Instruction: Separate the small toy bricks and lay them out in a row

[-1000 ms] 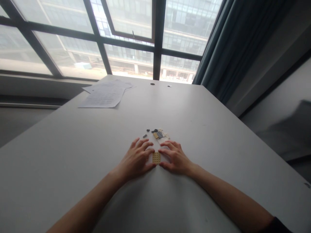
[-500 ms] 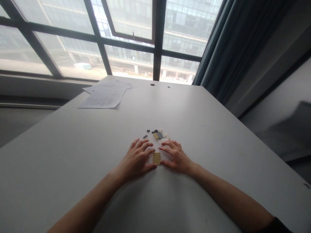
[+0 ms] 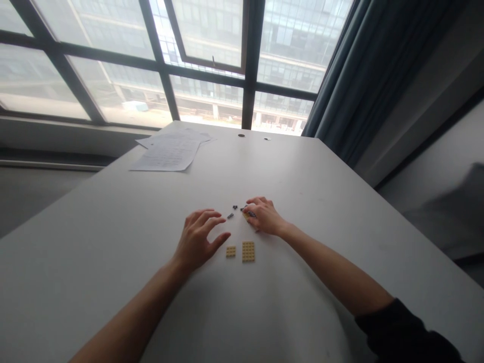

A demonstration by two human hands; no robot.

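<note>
My left hand (image 3: 194,241) hovers over or rests on the white table with fingers spread and nothing in them; its thumb points towards a small tan building-brick plate (image 3: 230,251). Right of that lies a larger tan plate (image 3: 248,251), studs up, with neither hand on it. My right hand (image 3: 267,217) reaches over a cluster of small plates, fingers bent and apart. A yellowish plate (image 3: 248,217) shows under its fingertips; most of the cluster is hidden. Left of it sit a small grey piece (image 3: 230,216) and a small black piece (image 3: 235,207).
Printed paper sheets (image 3: 166,154) lie at the far left of the white table (image 3: 310,186). Two round cable holes are near its far edge. Beyond stand a large framed window (image 3: 247,106) and a dark curtain (image 3: 340,85) on the right.
Both hands have left the larger tan plate. My left hand has drawn back leftwards, uncovering the small tan plate; my right hand has moved forward over the cluster. The view has shifted slightly.
</note>
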